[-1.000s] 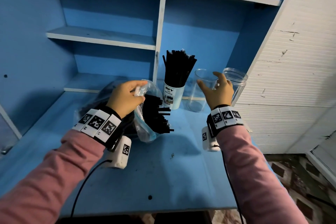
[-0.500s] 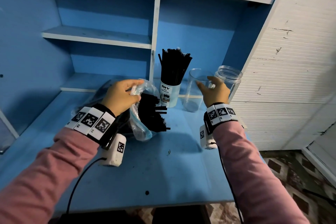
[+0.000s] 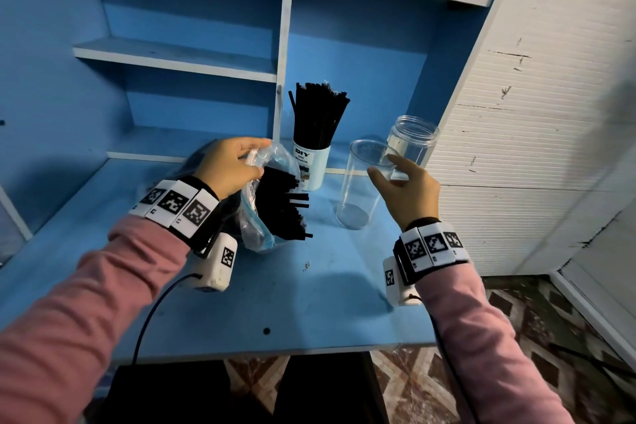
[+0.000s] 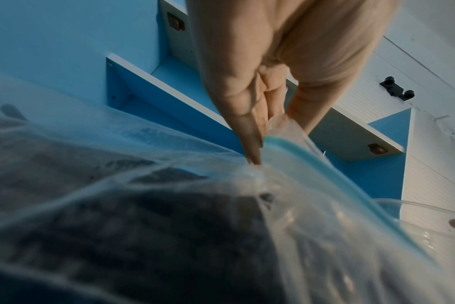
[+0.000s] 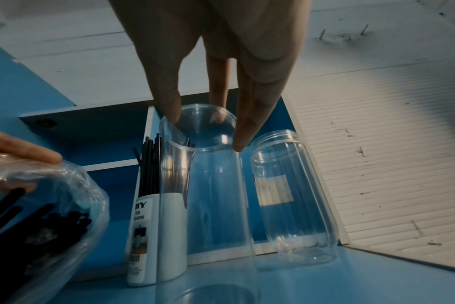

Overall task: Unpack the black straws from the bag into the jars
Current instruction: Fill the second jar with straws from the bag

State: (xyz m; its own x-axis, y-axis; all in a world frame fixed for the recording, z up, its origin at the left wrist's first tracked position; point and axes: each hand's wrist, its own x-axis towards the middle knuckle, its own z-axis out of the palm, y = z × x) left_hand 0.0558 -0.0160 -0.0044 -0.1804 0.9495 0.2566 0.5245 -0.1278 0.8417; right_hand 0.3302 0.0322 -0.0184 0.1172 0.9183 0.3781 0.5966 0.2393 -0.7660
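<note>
A clear plastic bag (image 3: 256,217) with a blue zip edge lies on the blue desk (image 3: 292,303), and black straws (image 3: 287,206) stick out of its mouth to the right. My left hand (image 3: 253,157) pinches the bag's mouth by the zip edge (image 4: 286,148). My right hand (image 3: 389,170) grips the rim of a tall clear jar (image 3: 358,189), thumb on one side and fingers (image 5: 243,131) on the other. This jar (image 5: 216,195) holds nothing. Behind it stands a second empty clear jar (image 3: 414,141) with a threaded neck.
A white cup (image 3: 311,169) labelled DIY, packed with upright black straws (image 3: 318,113), stands at the back between the bag and the tall jar. Blue shelves (image 3: 172,57) rise behind the desk. A white ribbed wall (image 3: 533,148) closes the right side.
My right hand has closed on the tall jar's rim and drawn the jar nearer to me, away from the threaded jar. The left hand keeps its hold on the bag.
</note>
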